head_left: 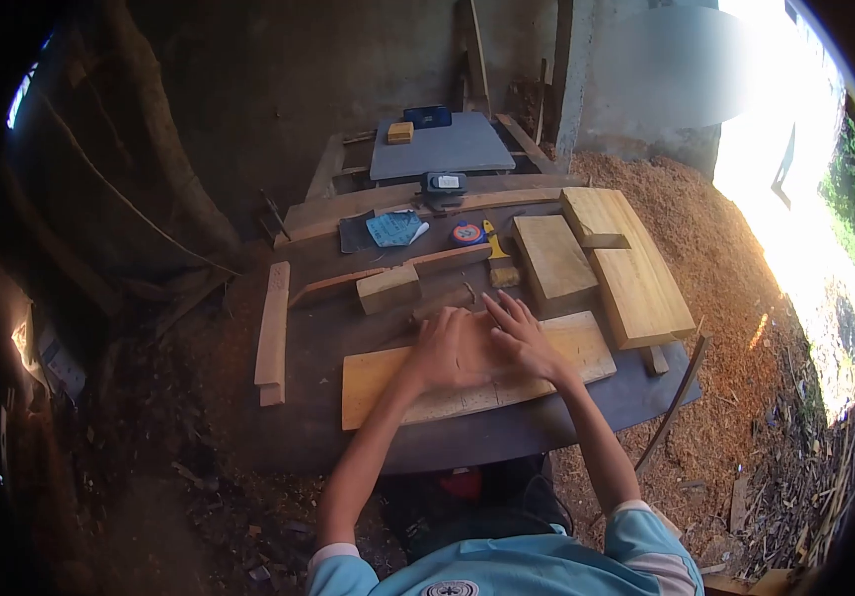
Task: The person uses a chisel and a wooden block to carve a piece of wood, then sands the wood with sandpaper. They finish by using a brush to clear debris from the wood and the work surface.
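A pale, flat wooden board (566, 348) lies across the near part of the dark table. Both hands are over its middle. My left hand (445, 348) rests on or just above the board, its fingers curled toward the centre; whether it grips anything is hidden. My right hand (522, 338) has its fingers spread, near the board's far edge. A brownish piece (477, 348) shows between the hands, too unclear to name. Just beyond them are a small wooden block (388, 288) and a paintbrush with a yellow handle (502, 266).
Thick wooden blocks (554, 260) and a notched board (641, 293) lie at the right. A round blue-and-red tape (467, 233), blue sandpaper (395, 228) and a black device (444, 183) are farther back. A narrow wooden strip (272, 328) lies left.
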A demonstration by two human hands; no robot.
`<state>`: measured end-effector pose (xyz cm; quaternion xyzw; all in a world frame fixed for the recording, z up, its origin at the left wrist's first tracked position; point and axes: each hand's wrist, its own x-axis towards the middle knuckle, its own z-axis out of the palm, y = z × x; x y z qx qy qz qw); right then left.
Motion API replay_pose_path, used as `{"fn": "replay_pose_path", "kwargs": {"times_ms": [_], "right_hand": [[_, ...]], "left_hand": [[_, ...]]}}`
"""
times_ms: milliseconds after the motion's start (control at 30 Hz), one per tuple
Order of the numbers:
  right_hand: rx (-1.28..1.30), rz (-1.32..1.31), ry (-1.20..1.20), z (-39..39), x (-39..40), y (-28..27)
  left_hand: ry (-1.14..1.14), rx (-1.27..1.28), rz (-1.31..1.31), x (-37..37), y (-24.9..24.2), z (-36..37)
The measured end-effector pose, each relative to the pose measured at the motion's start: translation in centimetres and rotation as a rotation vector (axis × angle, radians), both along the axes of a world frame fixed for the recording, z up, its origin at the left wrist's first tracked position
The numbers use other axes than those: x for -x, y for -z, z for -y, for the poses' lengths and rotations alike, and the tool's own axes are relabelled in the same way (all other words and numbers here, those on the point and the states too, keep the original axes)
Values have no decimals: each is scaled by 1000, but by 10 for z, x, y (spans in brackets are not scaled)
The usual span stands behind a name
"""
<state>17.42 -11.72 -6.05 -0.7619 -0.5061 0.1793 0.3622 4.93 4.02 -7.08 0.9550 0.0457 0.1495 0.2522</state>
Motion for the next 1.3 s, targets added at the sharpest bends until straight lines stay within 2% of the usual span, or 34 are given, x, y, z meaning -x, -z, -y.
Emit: {"fn": "replay_pose_path", "kwargs": {"times_ms": [100, 200, 333, 367, 400, 467, 533, 567, 667, 700, 800, 833, 933, 967, 1067, 1167, 1233, 1300], "right_hand": [[-53, -66, 24, -29, -27, 17], [-180, -144, -12, -1, -6, 17], [-196, -77, 61, 46, 41, 2], [-219, -40, 86, 48, 46, 4], [-251, 4, 108, 49, 47, 5], [-454, -218, 95, 48, 45, 0], [-624, -338, 64, 46, 38, -14], [-648, -283, 10, 44, 35, -21], [-553, -216, -3, 33, 29, -30], [-626, -328, 9, 27, 24, -25], [-572, -575, 5, 24, 10, -17], [-590, -632, 13, 24, 14, -21], [-563, -777, -25, 19, -2, -25], [-553, -809, -43, 19, -5, -30], [-524, -575, -145, 9, -13, -49], [-537, -760, -173, 5, -11, -52], [-515, -951, -102, 14, -8, -46], [-576, -938, -50, 18, -2, -16]], "left_hand": [[-45, -42, 15, -1, 2, 0], [-70, -115, -4, 0, 2, 2], [-65, -113, 5, 0, 0, 2], [-50, -128, 80, 2, 0, 4], [-23, -64, 80, 4, -4, 6], [21, 52, 91, 9, -15, 10], [74, 476, 213, 5, -3, 6], [108, 692, 263, 2, 5, 3], [-34, 953, 223, -5, -15, 18], [-27, 755, 347, -16, -7, 13], [-118, 1021, 567, -33, -3, 22], [-183, 1023, 711, -35, -6, 30], [-213, 793, 661, -35, -6, 32], [-254, 801, 701, -39, -8, 33], [-139, 878, 585, -48, 6, 14], [-50, 1068, 587, -58, 13, 9], [-50, 998, 583, -60, 13, 8], [-40, 997, 575, -59, 11, 8]]}}
